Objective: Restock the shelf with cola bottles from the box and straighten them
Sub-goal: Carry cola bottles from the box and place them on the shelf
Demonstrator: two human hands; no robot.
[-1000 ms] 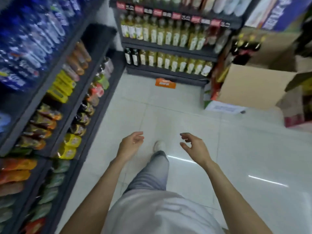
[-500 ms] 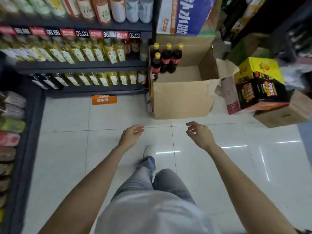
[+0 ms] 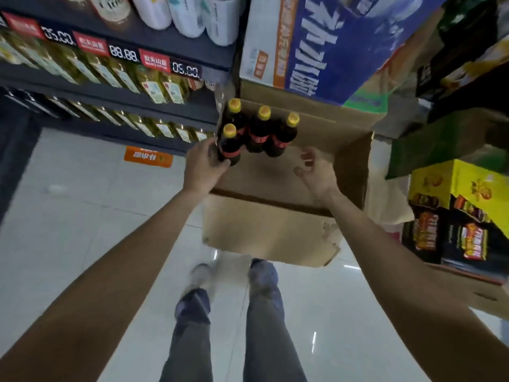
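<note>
Now that both arms have reached the box (image 3: 275, 232), the left hand (image 3: 202, 164) is gripping a cola bottle (image 3: 230, 144), starting restocking; the right hand (image 3: 316, 172) is hovering, fingers loose, holding nothing.

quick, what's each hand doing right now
left hand: fingers curling round the nearest cola bottle in the box.
right hand: open, holding nothing.

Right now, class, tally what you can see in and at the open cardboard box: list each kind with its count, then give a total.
Cola bottles with yellow caps: 4
Hands at the box, left hand, right hand: 2
Cardboard box: 1
Total: 7
</note>
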